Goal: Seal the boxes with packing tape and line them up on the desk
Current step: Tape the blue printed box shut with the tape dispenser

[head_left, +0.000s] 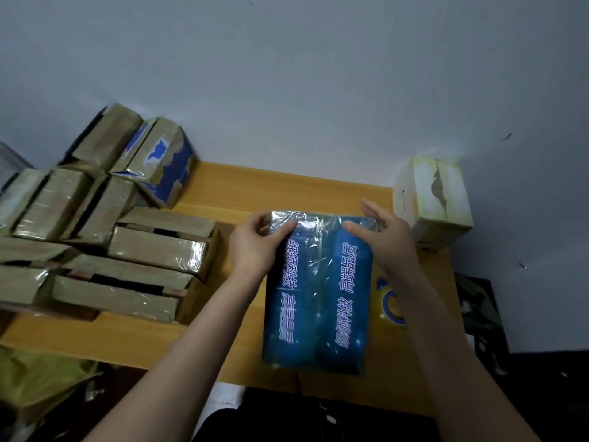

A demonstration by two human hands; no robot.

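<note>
Pale wall backs a wooden desk (223, 186). Taped boxes (105, 244) crowd its left edge in rough rows. The left hand (255, 247) pinches the far left corner of the blue box (318, 298), thumb on top and fingers curled over the end. The box lies mid-desk, reaching the near edge, with clear tape along its centre seam. The right hand (389, 240) rests its thumb on the far right corner, fingers straight and loosely together. A tape roll (390, 306) lies near the right edge, and a tissue box (433, 202) sits at the far right corner. The step in hand looks like smoothing the tape end down. The next move probably calls for firm pressure over the far edge, then a slide left into line.
</note>
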